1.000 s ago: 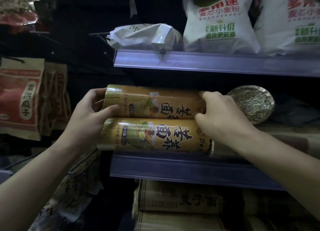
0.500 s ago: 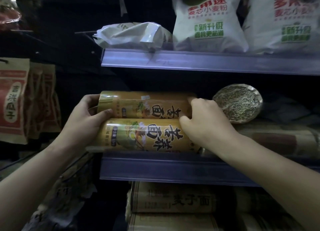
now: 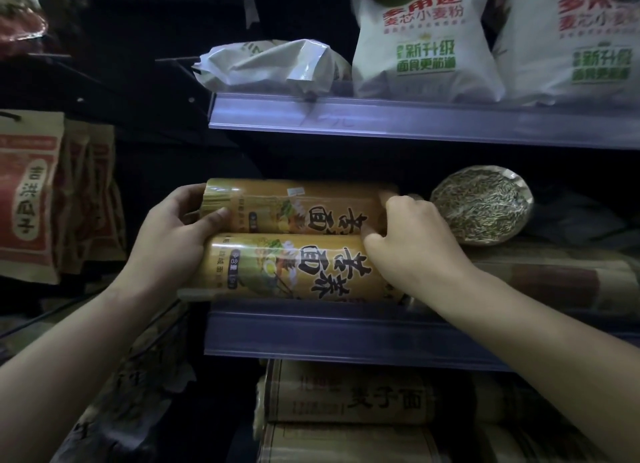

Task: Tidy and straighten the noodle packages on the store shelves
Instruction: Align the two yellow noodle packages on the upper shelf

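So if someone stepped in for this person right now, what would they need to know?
Left hand grips the left end of the top noodle pack. Right hand presses on the right ends of it and the bottom noodle pack.
Both packs lie stacked lengthwise at the middle shelf front edge.
Done: the two look roughly aligned.
Left: let go, then straighten the packs to the right and below.

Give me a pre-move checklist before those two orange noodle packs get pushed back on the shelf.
1. Left hand on the packs' left ends: ok.
2. Right hand on their right part: ok.
3. Upper orange pack stacked on lower orange pack: ok.
4. Left ends flush: not ok, they look uneven.
5. Lower pack inside the shelf edge: not ok, its left end overhangs.
6. Space behind the packs: cannot tell, too dark.
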`<state>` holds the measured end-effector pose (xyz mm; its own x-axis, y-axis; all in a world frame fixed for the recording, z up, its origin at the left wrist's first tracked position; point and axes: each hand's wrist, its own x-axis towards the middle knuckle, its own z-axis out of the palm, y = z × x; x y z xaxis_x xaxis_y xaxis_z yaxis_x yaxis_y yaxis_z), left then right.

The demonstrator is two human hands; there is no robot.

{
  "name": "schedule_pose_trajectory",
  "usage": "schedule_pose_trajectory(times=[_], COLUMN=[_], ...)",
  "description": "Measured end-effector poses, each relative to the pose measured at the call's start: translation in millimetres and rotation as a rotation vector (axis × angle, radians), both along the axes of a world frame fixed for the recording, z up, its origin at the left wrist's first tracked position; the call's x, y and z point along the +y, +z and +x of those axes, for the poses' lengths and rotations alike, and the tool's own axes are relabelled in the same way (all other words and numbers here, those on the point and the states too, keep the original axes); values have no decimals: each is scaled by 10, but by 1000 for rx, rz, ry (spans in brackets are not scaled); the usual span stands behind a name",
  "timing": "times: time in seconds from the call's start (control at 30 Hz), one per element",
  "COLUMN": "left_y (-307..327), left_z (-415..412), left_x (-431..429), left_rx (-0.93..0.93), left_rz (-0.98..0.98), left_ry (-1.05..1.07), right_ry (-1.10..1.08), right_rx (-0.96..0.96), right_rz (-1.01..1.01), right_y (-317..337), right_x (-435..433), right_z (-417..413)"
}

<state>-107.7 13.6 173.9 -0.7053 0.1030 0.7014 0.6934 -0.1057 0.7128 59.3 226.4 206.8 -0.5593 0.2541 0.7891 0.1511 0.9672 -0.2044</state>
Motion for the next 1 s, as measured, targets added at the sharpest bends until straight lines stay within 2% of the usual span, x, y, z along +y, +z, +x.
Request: schedule_pose_trajectory(times=[0.23, 0.7, 0.8, 0.9, 1.0], left_y=[26, -14, -30, -33, -17], left_z=[22, 167, 241, 362, 525], left_x=[-12, 29, 39, 37, 58], left_rx=[-53, 37, 82, 177, 290], left_rz=[44, -120, -195, -253, -236], left_ry=[-4, 160, 196, 284, 342], right_ry=[-20, -39, 7, 120, 209], right_rx=[-13, -84, -35, 107, 200], right_rz=[-71, -65, -45, 19, 72], right_y=[29, -121, -172, -222, -237], right_x=[-98, -141, -102, -56, -52], right_z=[-50, 54, 125, 245, 380])
